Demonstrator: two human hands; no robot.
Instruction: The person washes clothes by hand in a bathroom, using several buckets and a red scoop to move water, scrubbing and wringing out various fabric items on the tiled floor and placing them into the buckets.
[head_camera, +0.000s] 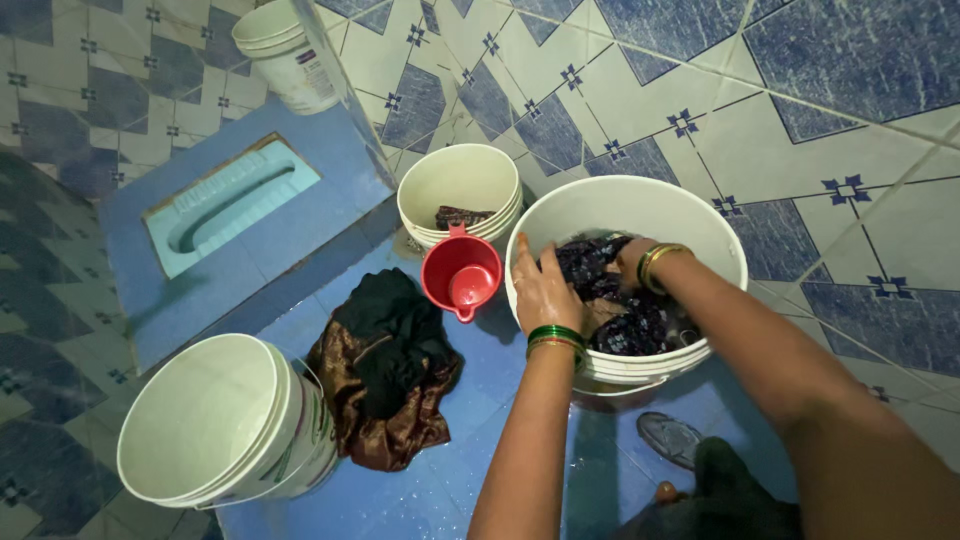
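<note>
1. my left hand (543, 288) lies palm down, fingers spread, pressing on the dark cloth (610, 300) inside the big white bucket (700, 215).
2. my right hand (632, 262) is sunk into the same cloth; its fingers are hidden, so i cannot tell how far it is closed.
3. the bucket stands on the blue floor (500, 400) against the tiled wall (800, 120).
4. a red mug (462, 276) sits just left of the bucket, touching a smaller bucket (460, 185) that holds a dark item.
5. a black and brown cloth heap (385, 365) lies on the floor beside an empty bucket (220, 420).
</note>
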